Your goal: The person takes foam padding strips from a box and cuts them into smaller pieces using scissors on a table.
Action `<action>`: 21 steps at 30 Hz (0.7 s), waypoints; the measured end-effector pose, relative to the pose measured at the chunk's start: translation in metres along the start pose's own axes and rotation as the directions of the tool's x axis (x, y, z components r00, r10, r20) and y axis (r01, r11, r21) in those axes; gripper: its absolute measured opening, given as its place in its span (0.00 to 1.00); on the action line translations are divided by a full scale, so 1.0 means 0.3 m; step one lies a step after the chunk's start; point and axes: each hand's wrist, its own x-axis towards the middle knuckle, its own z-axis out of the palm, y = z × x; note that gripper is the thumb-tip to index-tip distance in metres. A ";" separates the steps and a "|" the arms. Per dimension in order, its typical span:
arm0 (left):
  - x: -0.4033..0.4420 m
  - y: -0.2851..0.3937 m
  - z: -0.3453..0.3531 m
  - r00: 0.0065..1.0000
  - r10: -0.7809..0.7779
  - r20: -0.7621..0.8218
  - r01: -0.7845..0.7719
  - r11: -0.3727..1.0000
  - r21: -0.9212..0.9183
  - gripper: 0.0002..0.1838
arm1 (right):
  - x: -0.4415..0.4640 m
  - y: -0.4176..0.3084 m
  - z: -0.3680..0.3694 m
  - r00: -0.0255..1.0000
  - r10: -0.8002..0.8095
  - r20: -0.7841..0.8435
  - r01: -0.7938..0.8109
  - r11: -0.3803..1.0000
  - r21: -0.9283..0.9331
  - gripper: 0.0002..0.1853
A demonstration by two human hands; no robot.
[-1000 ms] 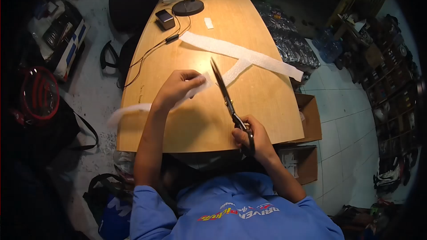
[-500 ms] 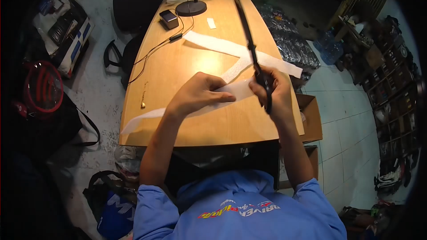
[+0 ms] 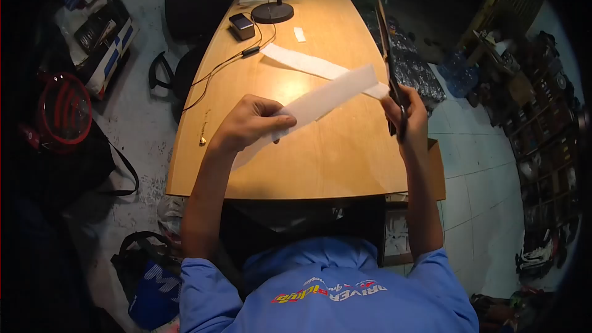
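My left hand [image 3: 256, 124] pinches a white foam strip [image 3: 327, 98] between thumb and fingers. The strip rises toward the right above the table, its far end near the scissors. Gripped by their handles in my right hand [image 3: 407, 114] are long dark scissors [image 3: 386, 43], blades pointing up and away over the table's right edge. Another white strip [image 3: 302, 61] lies on the table, partly hidden behind the held one. Farther back is a small white piece [image 3: 300, 34].
On the wooden table [image 3: 246, 179] stand a lamp base [image 3: 272, 12] and a dark boxy device [image 3: 242, 26] with cables [image 3: 216, 68]. A gold chain [image 3: 203, 139] lies at the left. Beyond the right edge are a cardboard box [image 3: 436, 169] and black plastic packages [image 3: 416, 74].
My right hand has moved right and away from my left hand with the scissors. The held strip now extends up and to the right from my left hand.
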 end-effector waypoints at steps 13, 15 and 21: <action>0.080 0.003 -0.095 0.980 0.052 -0.192 -0.106 0.953 -0.283 0.14 | -0.323 -0.031 -0.106 0.848 0.287 0.446 -0.309 0.951 -0.026 0.36; 0.087 0.021 -0.059 0.983 0.045 -0.176 -0.092 0.958 -0.272 0.14 | -0.309 -0.033 -0.085 0.834 0.295 0.466 -0.323 0.946 -0.022 0.37; 0.100 0.027 0.014 0.994 0.040 -0.099 -0.066 0.959 -0.275 0.16 | -0.281 -0.025 -0.027 0.812 0.305 0.497 -0.348 0.938 -0.007 0.36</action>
